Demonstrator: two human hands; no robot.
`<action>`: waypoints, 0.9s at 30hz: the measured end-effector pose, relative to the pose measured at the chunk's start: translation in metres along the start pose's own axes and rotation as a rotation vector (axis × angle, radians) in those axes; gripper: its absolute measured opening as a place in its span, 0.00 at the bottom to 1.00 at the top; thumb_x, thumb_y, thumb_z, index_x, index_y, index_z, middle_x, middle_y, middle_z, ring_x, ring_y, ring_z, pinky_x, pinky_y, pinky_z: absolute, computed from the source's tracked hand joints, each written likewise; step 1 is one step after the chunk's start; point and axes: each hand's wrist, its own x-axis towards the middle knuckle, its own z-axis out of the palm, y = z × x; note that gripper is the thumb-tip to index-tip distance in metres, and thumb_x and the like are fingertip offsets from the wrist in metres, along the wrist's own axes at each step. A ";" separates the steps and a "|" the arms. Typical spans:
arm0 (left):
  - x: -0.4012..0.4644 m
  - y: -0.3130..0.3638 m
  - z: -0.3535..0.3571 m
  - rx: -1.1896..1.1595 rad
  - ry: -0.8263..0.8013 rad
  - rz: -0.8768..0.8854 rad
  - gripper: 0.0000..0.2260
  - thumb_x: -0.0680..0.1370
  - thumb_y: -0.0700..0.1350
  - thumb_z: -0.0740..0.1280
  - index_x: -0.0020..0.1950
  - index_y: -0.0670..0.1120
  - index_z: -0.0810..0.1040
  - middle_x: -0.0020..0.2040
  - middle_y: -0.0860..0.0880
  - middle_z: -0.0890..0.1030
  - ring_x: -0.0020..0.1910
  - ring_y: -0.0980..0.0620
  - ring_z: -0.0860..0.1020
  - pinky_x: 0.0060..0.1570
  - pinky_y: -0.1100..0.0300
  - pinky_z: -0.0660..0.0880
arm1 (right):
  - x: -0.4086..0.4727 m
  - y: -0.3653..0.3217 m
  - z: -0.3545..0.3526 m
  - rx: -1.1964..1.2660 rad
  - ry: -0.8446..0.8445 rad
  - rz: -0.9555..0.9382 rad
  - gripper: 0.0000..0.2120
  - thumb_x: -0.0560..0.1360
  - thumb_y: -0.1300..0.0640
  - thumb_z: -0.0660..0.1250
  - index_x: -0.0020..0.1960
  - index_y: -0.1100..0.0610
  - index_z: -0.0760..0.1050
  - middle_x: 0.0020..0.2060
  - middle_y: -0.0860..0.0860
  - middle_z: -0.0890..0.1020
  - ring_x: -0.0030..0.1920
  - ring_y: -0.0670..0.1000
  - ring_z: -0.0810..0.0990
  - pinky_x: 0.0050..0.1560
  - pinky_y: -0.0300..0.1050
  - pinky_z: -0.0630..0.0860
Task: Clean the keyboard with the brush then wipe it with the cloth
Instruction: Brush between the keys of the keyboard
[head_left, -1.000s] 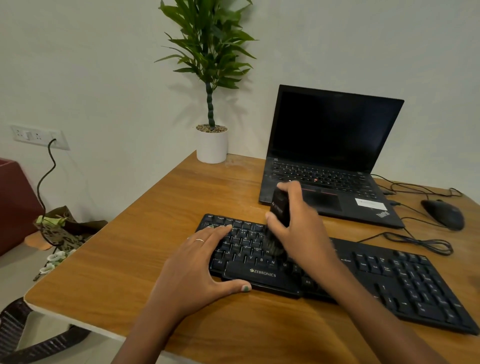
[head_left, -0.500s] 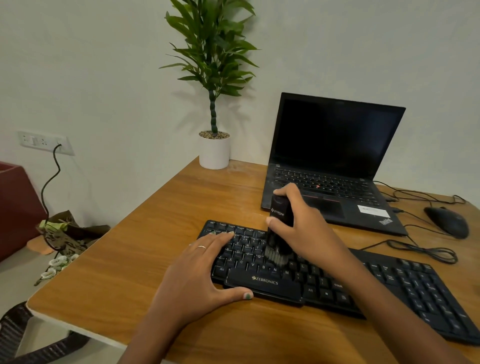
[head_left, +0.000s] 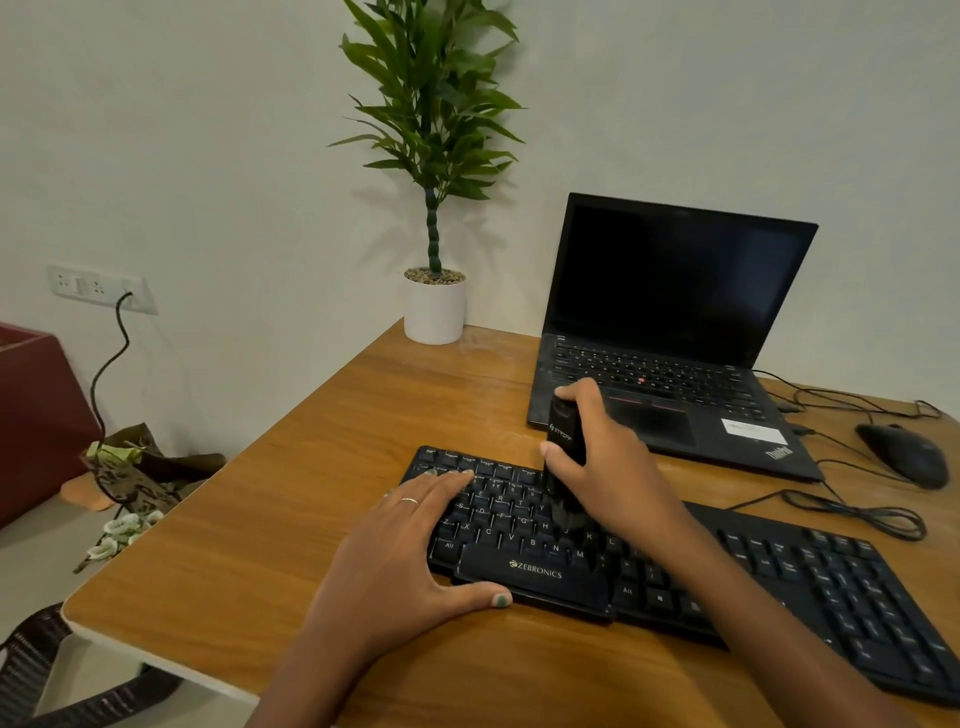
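Brushing stage underway: right hand (head_left: 608, 467) grips brush (head_left: 563, 441), bristles on keyboard (head_left: 779, 571) mid-left keys; left hand (head_left: 410, 551) flat, steadying its left end; right half unbrushed by my read; no cloth visible; wipe pending.

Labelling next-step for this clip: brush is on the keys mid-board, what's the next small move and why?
Probably sweep the black handheld brush rightward along the black Zebronics keyboard. The right hand grips it upright with bristles on the middle letter keys, the left hand lies flat steadying the left end, and the right half is not yet under the brush.
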 end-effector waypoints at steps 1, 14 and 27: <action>0.000 0.000 0.000 0.000 -0.005 -0.001 0.46 0.62 0.80 0.60 0.76 0.65 0.51 0.69 0.69 0.55 0.67 0.70 0.53 0.67 0.63 0.60 | 0.004 0.000 -0.005 0.024 -0.035 0.016 0.17 0.77 0.54 0.63 0.61 0.49 0.59 0.42 0.48 0.74 0.36 0.47 0.78 0.30 0.39 0.75; 0.000 -0.003 0.003 0.018 -0.010 0.001 0.47 0.60 0.82 0.56 0.75 0.67 0.48 0.71 0.69 0.55 0.72 0.66 0.54 0.69 0.64 0.58 | 0.014 0.007 0.001 0.024 0.167 -0.022 0.20 0.77 0.53 0.62 0.65 0.49 0.57 0.49 0.49 0.75 0.44 0.48 0.78 0.42 0.47 0.79; 0.001 -0.003 0.004 0.020 -0.008 0.000 0.46 0.61 0.82 0.56 0.74 0.67 0.47 0.74 0.67 0.56 0.73 0.65 0.54 0.70 0.63 0.58 | 0.024 0.011 0.008 0.095 0.035 0.022 0.18 0.77 0.54 0.62 0.63 0.50 0.57 0.46 0.51 0.75 0.39 0.47 0.78 0.36 0.42 0.78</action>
